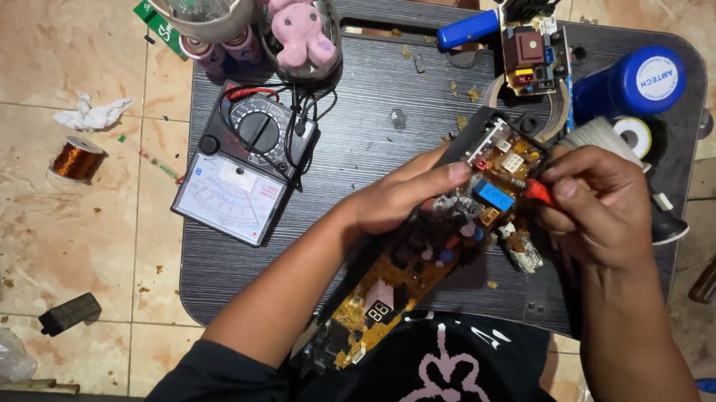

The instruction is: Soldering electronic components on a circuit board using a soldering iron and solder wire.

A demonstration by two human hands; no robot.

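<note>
Left hand [399, 194] clamps the long circuit board [427, 255] by its edge — stiff, light, fragile — while the right hand [594, 203], beside it, pinches a red-handled tool [539, 190].

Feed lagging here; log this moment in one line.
left hand: holds circuit board | right hand: red probe on board | multimeter: left on table

Yellow circuit board [428, 259] with blue part, red-tipped probe [540, 191], dark striped table [370, 126]
</note>
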